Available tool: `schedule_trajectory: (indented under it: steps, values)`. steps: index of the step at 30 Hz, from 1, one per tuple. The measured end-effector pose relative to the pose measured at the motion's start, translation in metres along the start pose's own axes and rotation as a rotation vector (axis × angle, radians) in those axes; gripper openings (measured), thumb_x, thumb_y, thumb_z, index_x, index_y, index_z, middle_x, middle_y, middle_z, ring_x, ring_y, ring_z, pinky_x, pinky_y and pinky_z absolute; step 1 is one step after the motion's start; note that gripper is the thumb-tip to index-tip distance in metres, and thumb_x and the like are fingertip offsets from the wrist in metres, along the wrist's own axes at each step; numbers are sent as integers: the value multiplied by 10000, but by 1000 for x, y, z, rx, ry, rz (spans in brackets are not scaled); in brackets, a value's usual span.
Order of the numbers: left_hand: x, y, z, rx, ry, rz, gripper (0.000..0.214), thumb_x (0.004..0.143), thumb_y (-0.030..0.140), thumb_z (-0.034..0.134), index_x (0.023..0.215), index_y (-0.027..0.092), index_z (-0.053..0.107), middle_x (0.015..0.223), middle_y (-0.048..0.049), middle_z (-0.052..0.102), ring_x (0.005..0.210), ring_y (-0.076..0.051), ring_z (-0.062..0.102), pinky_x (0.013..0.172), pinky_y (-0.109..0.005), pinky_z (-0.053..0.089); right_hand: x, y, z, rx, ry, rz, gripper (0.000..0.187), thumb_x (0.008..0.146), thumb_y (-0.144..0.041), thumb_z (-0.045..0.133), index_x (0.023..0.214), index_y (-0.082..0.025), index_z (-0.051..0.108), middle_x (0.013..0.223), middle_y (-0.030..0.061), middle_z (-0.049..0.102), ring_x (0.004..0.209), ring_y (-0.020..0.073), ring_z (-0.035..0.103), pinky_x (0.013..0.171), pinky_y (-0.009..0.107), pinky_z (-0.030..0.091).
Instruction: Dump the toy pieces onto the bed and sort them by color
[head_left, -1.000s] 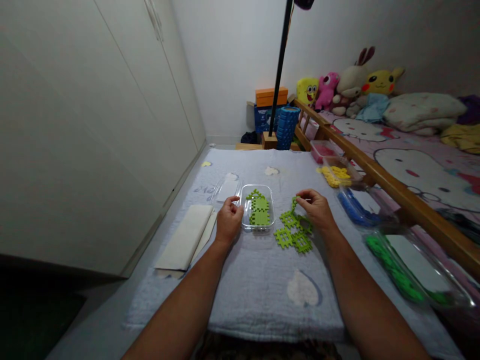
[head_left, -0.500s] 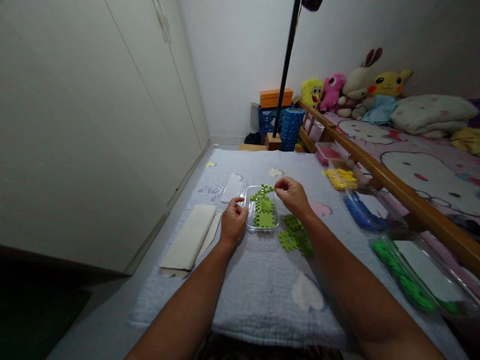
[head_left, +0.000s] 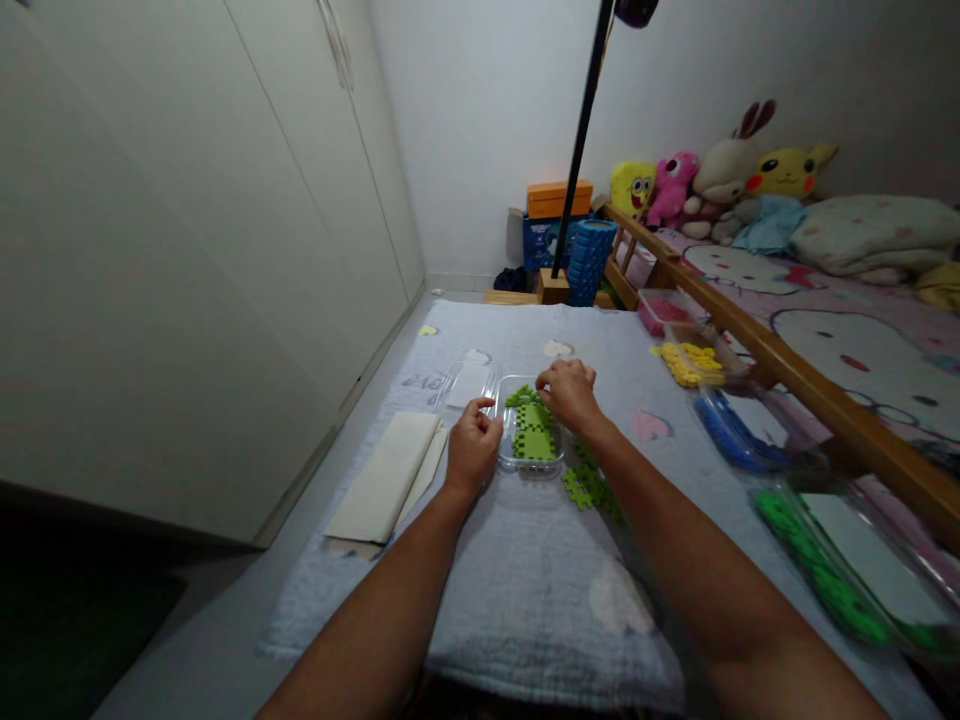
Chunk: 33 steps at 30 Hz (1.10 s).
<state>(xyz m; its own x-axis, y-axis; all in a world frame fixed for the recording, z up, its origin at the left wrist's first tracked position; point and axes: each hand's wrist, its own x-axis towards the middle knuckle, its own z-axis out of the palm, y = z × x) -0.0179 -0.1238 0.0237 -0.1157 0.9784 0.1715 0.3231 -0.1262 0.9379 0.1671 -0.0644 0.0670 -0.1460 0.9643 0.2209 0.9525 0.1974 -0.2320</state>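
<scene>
A clear plastic container [head_left: 531,466] stands on the cloth-covered surface with light-green interlocking pieces [head_left: 534,445] inside it. My left hand [head_left: 474,446] is closed at the container's left wall, fingers curled around its rim. Over the far right part of the container, my right hand [head_left: 571,394] has its fingers pinched on a light-green interlocking piece [head_left: 519,396], whose right end the fingertips hide. More light-green loose pieces [head_left: 579,488] lie on the cloth to the container's right, partly covered by my right forearm.
Beyond my left hand lies a clear lid [head_left: 471,384] with a white label. Folded cream-coloured sheets [head_left: 386,478] rest at the left. Along the bed rail [head_left: 757,345] stand containers of pink, yellow pieces [head_left: 690,362], blue pieces [head_left: 739,432] and green pieces [head_left: 817,565]. A white cabinet [head_left: 225,250] borders the left side.
My right hand has lowered the light-green piece into the container and turned over it, moving slightly left. My left hand stays at the container's wall. The view has shifted slightly.
</scene>
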Motion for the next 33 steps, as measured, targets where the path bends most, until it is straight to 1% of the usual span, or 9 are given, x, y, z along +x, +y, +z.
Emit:
schedule_trajectory:
  steps: [6,10,13,17,20,23,27,31,33]
  values:
    - [0,-1,0,-1,5,0,295,819,304,577,1079,174,628,578,94,441,550,-117,467,605,-230,358,-9,12,-8,22,91,6,161,895,-234,643,926,-263,799,1083,127,675,1072,315,484,898,447,360]
    - [0,-1,0,-5,7,-3,299,807,302,578,1075,178,631,578,92,444,553,-119,471,604,-231,355,-23,40,-21,60,82,90,164,886,-269,654,992,-256,779,1118,121,676,1101,321,527,923,451,396]
    - [-1,-1,0,-7,12,-5,291,808,305,581,1068,183,633,580,91,444,557,-118,474,603,-228,355,-38,70,-25,101,20,72,178,870,-268,661,1008,-222,765,1083,117,688,1051,278,595,928,404,431]
    - [-1,-1,0,-1,9,7,285,823,300,576,1076,177,629,584,92,443,560,-115,469,610,-228,364,-65,95,-21,135,-179,68,277,809,-249,707,1077,-195,746,1040,89,709,919,211,652,846,308,475]
    - [0,-2,0,5,6,12,287,827,304,575,1078,175,627,586,92,440,559,-114,464,605,-228,358,-83,92,-15,116,-296,30,424,718,-273,793,1132,-205,729,1064,91,706,956,229,654,850,303,483]
    - [-1,-3,-1,10,6,15,294,828,311,577,1086,177,624,587,93,438,552,-113,454,594,-225,348,-91,80,-10,79,-294,26,445,714,-277,789,1145,-197,713,1093,112,686,1001,255,643,868,324,478]
    - [-1,-3,-1,10,1,4,293,822,318,572,1076,180,626,586,93,435,545,-112,446,577,-221,331,-90,68,-2,109,-236,23,457,765,-258,721,1215,-196,670,1179,120,654,1091,260,616,917,348,456]
    - [-1,-2,-1,5,2,-5,297,812,339,580,1063,186,625,581,94,426,546,-115,448,573,-222,325,-89,64,6,167,-84,7,533,792,-217,659,1322,-212,604,1304,132,626,1178,276,570,956,394,434]
    - [-1,-2,-2,5,-2,-6,299,816,339,577,1068,185,624,581,93,426,548,-116,450,576,-224,331,-90,63,9,147,-40,19,549,801,-267,674,1342,-222,596,1335,143,618,1189,307,547,951,422,423]
